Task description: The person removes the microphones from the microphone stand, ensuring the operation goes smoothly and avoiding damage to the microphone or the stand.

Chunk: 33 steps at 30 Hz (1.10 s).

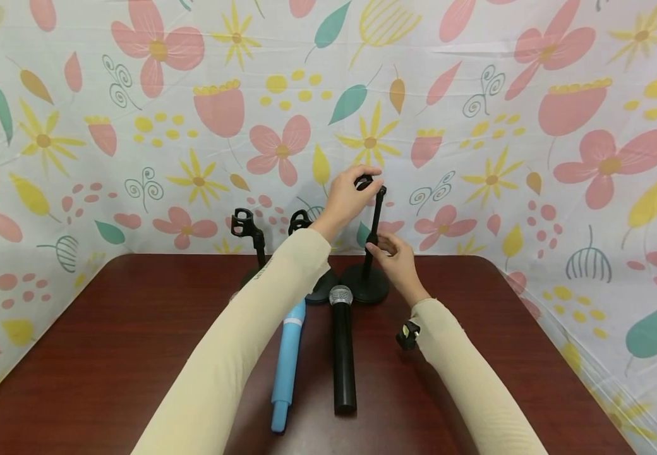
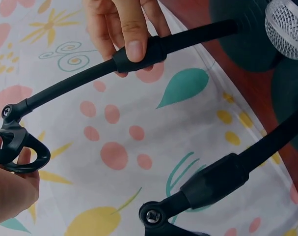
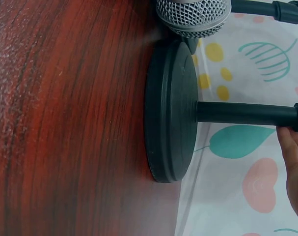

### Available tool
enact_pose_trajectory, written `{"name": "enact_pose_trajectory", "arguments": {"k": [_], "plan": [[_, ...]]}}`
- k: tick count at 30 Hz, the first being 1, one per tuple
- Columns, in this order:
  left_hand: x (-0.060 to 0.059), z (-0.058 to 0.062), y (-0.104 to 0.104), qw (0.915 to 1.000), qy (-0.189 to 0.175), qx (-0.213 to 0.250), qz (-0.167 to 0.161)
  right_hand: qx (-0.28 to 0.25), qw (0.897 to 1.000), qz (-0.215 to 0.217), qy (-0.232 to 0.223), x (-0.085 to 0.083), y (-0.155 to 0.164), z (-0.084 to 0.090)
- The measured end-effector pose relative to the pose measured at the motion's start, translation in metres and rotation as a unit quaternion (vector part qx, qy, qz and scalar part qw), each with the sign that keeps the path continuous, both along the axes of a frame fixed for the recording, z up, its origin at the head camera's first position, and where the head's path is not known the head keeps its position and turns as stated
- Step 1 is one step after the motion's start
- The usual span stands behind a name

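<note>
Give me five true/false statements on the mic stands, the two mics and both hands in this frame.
1. The left hand holds the clip at the top of the rightmost stand. True.
2. The right hand grips the black microphone. False: it pinches the rightmost stand's pole at the collar; the black microphone lies untouched on the table.
3. The blue microphone lies left of the black one. True.
4. The rightmost stand lies tipped over on the table. False: it stands upright on its round base.
5. A microphone sits in the leftmost stand's clip. False: that clip is empty.
</note>
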State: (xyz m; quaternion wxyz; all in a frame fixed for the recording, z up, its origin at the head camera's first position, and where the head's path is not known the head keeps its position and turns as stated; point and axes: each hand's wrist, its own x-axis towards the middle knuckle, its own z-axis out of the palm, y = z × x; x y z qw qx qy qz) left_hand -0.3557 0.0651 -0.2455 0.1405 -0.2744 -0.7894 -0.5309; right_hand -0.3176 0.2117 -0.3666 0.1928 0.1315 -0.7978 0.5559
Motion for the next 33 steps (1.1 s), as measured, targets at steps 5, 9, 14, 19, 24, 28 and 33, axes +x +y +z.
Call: {"name": "enact_pose_trajectory", "arguments": {"k": [5, 9, 14, 19, 24, 28, 33], "plan": [[-0.001, 0.001, 0.001, 0.9978, 0.016, -0.063, 0.011, -0.001, 1.0, 0.002, 0.008, -0.007, 0.003, -0.007], [-0.002, 0.0, 0.002, 0.9973, 0.017, -0.07, 0.012, -0.002, 1.0, 0.002, 0.009, -0.02, 0.009, -0.021], [-0.004, 0.002, 0.003, 0.9964, 0.007, -0.082, 0.017, -0.002, 1.0, -0.005, 0.008, -0.027, 0.012, -0.028], [-0.005, 0.004, 0.003, 0.9934, 0.01, -0.111, 0.029, 0.005, 1.0, -0.006, 0.01, -0.021, 0.009, -0.022], [-0.005, 0.005, 0.004, 0.9919, 0.014, -0.122, 0.032, 0.005, 1.0, 0.003, 0.015, -0.006, 0.004, -0.007], [-0.005, 0.004, 0.004, 0.9904, 0.024, -0.131, 0.038, -0.007, 1.0, 0.005, -0.003, 0.0, 0.002, -0.002], [-0.001, -0.012, 0.003, 0.9861, 0.036, -0.154, 0.051, -0.014, 1.0, 0.009, -0.008, 0.001, 0.002, -0.002]]}}
